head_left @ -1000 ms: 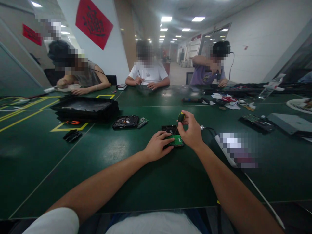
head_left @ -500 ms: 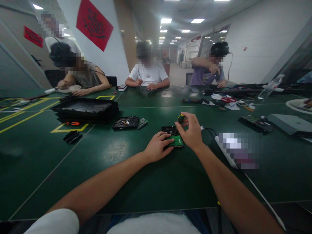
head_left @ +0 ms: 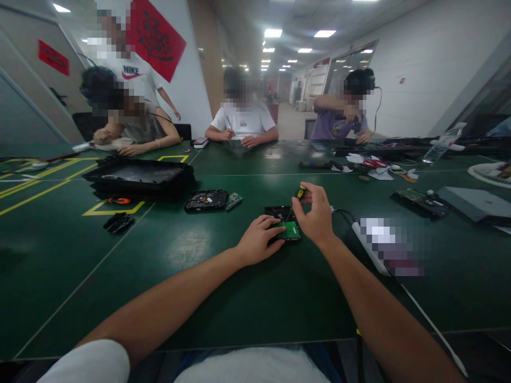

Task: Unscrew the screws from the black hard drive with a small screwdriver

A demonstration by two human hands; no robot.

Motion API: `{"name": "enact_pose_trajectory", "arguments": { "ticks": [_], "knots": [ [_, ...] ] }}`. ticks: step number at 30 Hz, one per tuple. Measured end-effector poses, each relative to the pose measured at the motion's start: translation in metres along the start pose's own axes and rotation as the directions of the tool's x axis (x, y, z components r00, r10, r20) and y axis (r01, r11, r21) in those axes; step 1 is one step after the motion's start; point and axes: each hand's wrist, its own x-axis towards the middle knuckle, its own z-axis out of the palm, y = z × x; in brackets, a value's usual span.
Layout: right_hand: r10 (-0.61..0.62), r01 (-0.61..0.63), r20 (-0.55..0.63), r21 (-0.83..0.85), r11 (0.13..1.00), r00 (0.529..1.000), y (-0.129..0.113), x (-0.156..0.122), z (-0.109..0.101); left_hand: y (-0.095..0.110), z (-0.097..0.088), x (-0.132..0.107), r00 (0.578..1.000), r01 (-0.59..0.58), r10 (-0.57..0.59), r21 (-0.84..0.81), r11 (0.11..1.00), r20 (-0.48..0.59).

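A black hard drive with a green circuit board lies flat on the table in front of me. My left hand steadies its left side, fingers over the board and thumb along the near edge. In my right hand is a small screwdriver with a yellow and black handle, pinched between the fingertips. Its shaft slants down to the drive; where the tip meets it is too small to make out.
Left of the drive lie another hard drive, a loose circuit board and stacked black trays. On the right are a white power strip, another drive and a grey case. Co-workers sit across the table.
The screwdriver handle has tilted and shifted slightly right with my right hand. My left hand and the drive stay put. A standing person at the far left has moved to the right.
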Motion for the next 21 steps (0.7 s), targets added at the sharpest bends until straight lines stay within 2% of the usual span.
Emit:
{"name": "enact_pose_trajectory", "arguments": {
  "ticks": [6, 13, 17, 21],
  "knots": [
    [0.038, -0.039, 0.015, 0.024, 0.999, 0.999, 0.0051, -0.0022, 0.0039, 0.0007, -0.0007, 0.0003, 1.0, 0.01, -0.011, 0.012, 1.0, 0.021],
    [-0.013, 0.013, 0.031, -0.027, 1.0, 0.999, 0.0006, 0.0005, -0.0017, 0.0021, -0.0025, 0.0009, 1.0, 0.013, -0.013, -0.008, 1.0, 0.022],
    [-0.008, 0.005, 0.071, 0.033, 0.999, 0.997, -0.001, 0.0017, -0.0028, 0.0034, -0.0035, 0.001, 1.0, 0.018, -0.018, -0.019, 1.0, 0.018],
    [0.035, -0.053, 0.136, 0.127, 0.99, 0.99, 0.0059, 0.0035, -0.0013, 0.0038, -0.0042, 0.0012, 1.0, 0.015, -0.015, -0.015, 1.0, 0.022]
  ]
}}
